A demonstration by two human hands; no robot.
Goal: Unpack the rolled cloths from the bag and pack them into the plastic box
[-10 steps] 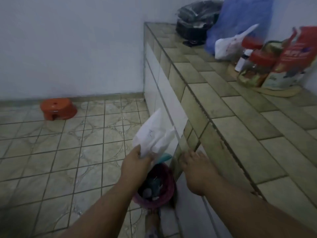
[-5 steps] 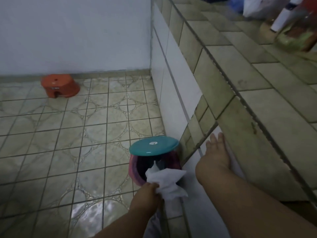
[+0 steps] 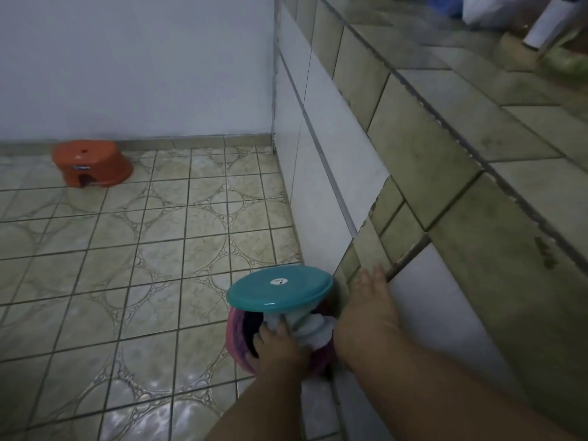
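**White wad pushed under the teal lid**

Nearest my view, the left hand [image 3: 276, 348] had its fingers curled round a white crumpled wad [image 3: 313, 329] and was pressing it into the mouth of the pink bin [image 3: 235, 335], beneath the tilted teal lid [image 3: 280, 289]. A second earlier that hand had held the wad up in the air above the bin. Half a second earlier it had reached the near rim. By this frame the wad sat partly inside, with something dark showing in the bin beside it. I could not tell whether the wad was a cloth or an emptied bag.

Just beside the bin, the right hand [image 3: 370, 297] lay flat against the tiled face of the counter [image 3: 445, 154]. Its fingers were straight and it held nothing. I took it to be bracing the lean.

I saw no rolled cloths and no plastic box in the frame. I judged this a side step. If the wad was spent wrapping, it was being thrown away rather than packed.

Further off, the patterned floor [image 3: 127, 249] ran to the wall, where an orange stool [image 3: 90, 163] stood well apart from the bin. On the counter's far top a blurred white bag [image 3: 490, 11] sat at the frame's edge.
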